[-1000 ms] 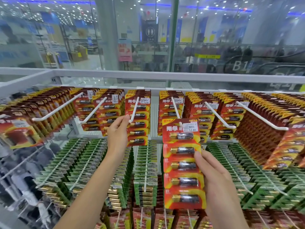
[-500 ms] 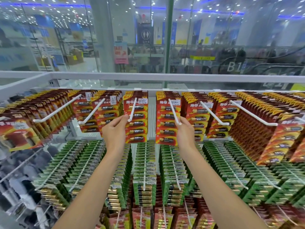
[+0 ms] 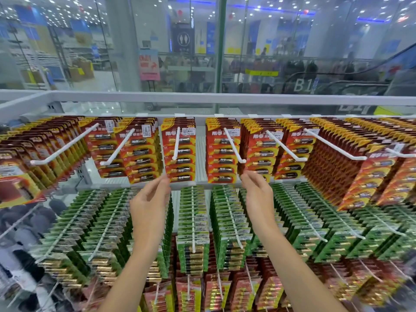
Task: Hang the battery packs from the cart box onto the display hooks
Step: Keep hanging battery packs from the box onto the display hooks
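Both hands are raised to the top row of the display, where red battery packs hang on white hooks. The left hand (image 3: 149, 200) reaches with its fingertips to the bottom edge of the red pack stack (image 3: 179, 149) on the middle hook (image 3: 176, 144); the fingers are close together and seem to touch or lightly pinch the lower corner of the front card, but I cannot tell which. The right hand (image 3: 256, 192) has its fingers loosely bent just under the next stack of red packs (image 3: 221, 152), beside the tip of that stack's hook (image 3: 234, 146). It carries no pack, and whether it touches the cards is not clear.

The packs near the hands all hang on their hooks. The cart box is not in view, so I cannot see how many packs remain.

In my judgement, the step in hand is tidying: a pack sits on the hook and the hands straighten the stacks. The next move probably calls for letting go of the cards, lowering the hands toward the cart box, and taking a new pack by its upper part so that the hanging hole stays free to meet a hook tip. The green packs (image 3: 193, 221) in the row below are full almost to the hook ends.
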`<state>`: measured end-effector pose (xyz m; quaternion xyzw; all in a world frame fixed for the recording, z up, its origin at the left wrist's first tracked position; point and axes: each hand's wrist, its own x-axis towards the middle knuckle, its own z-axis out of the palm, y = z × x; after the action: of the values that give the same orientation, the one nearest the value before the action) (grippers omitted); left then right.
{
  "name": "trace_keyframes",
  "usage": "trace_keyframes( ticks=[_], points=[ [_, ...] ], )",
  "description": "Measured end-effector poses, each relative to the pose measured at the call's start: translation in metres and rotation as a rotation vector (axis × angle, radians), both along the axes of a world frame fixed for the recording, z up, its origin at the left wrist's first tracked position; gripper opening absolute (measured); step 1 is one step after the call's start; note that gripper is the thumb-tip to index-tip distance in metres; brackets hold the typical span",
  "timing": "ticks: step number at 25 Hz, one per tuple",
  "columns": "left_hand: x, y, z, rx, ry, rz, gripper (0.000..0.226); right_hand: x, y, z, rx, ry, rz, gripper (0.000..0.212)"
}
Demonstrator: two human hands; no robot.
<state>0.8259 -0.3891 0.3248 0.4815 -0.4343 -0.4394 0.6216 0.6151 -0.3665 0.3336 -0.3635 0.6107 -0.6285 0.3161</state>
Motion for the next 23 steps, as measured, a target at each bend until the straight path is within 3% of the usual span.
trace_keyframes(
  ticks=[6, 13, 17, 23],
  points=[
    [-0.045, 0.088, -0.027, 0.104, 0.111, -0.215, 0.022, -0.024, 0.103, -0.043, 0.082, -0.038, -0.134, 0.022],
    [-0.148, 0.141, -0.086, 0.309, 0.018, -0.53, 0.018, -0.104, 0.233, -0.112, 0.228, -0.195, -0.542, 0.015],
    [-0.223, 0.175, -0.113, 0.394, -0.084, -0.816, 0.025, -0.156, 0.313, -0.143, 0.276, -0.258, -0.78, 0.011],
    [-0.335, 0.225, -0.126, 0.711, -0.135, -1.259, 0.032, -0.217, 0.43, -0.173, 0.303, -0.351, -1.086, 0.01]
  ],
)
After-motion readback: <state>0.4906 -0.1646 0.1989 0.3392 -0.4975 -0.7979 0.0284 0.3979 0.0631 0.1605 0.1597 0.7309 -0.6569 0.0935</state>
